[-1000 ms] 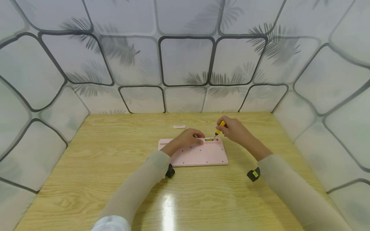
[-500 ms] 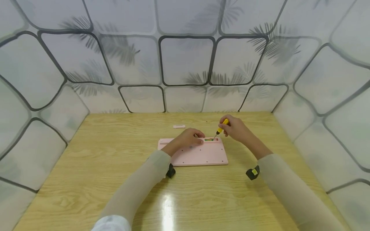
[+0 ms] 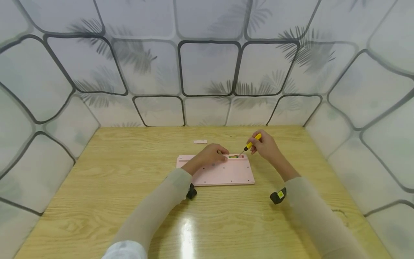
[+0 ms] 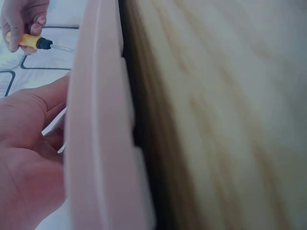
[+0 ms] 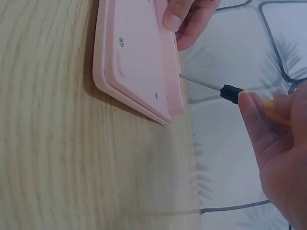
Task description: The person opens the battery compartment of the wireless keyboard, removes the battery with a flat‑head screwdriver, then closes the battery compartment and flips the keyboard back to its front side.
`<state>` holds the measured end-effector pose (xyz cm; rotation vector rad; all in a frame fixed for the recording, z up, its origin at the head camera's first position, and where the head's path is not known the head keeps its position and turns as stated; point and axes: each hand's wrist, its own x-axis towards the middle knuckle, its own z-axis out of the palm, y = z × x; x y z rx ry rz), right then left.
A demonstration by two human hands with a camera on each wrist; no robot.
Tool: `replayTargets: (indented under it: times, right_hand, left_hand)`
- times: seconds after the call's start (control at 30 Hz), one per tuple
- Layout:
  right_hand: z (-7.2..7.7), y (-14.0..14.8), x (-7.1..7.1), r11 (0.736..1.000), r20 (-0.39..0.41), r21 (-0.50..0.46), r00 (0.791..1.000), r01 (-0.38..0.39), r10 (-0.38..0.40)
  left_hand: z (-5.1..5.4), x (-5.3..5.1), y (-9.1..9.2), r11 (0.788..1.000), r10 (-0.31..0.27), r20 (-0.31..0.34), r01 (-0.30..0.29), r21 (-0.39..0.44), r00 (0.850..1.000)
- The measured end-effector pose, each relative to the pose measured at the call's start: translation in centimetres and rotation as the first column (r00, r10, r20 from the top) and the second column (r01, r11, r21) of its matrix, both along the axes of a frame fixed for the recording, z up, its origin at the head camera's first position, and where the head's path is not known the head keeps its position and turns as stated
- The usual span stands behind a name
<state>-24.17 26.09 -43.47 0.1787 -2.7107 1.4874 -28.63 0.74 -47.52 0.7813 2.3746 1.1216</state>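
Observation:
A pink keyboard lies face down on the table, screws showing on its underside. Along its far raised edge, my left hand grips it, thumb on the near side and fingers behind. An open battery slot sits in that edge, right of the left hand, with a green battery inside. My right hand holds a yellow screwdriver by its handle. The slanted shaft reaches down to the slot; in the right wrist view the edge hides its tip.
A small pink battery cover lies on the wooden table behind the keyboard. Patterned fabric walls stand at the back and both sides. Black wrist cameras are worn on both arms.
My right hand has moved slightly right, and the screwdriver leans over further, its tip still at the battery slot. The left hand and keyboard have hardly moved.

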Motion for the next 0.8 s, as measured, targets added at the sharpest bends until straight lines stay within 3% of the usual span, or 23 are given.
replayTargets:
  times: [0.4,0.8]
  right_hand:
    - [-2.3,0.7,0.8,0.969,-0.051,-0.233,0.994,0.078,-0.093]
    - [-3.1,0.3,2.3,0.919,-0.059,-0.351,0.976,0.176,-0.210]
  left_hand:
    - [0.0,0.1,0.0,1.000,0.002,0.021,-0.003,0.024,1.000]
    - [0.0,0.1,0.2,0.999,0.035,0.049,-0.037,0.039,0.998]
